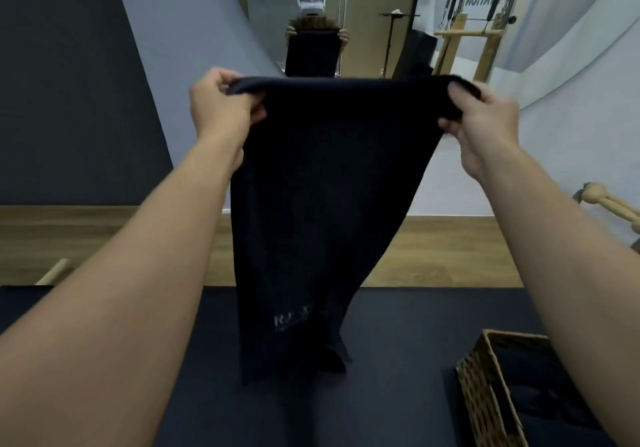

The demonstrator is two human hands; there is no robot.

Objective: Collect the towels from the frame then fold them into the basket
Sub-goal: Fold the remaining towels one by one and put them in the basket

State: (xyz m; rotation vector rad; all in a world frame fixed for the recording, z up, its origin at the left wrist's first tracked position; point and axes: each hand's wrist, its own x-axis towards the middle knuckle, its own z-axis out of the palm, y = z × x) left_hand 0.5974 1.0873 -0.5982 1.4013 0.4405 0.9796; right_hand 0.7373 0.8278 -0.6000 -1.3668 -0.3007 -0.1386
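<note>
Towel (329, 204) held up spread, top corners pinched in curled fingers of left hand (221, 107) and right hand (485, 124), hanging over dark mat (398, 360); basket (485, 401) at right

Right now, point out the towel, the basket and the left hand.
towel (329, 187), head view, middle of the hanging cloth.
basket (483, 401), head view, woven left wall.
left hand (221, 105), head view, back of the hand.
</note>
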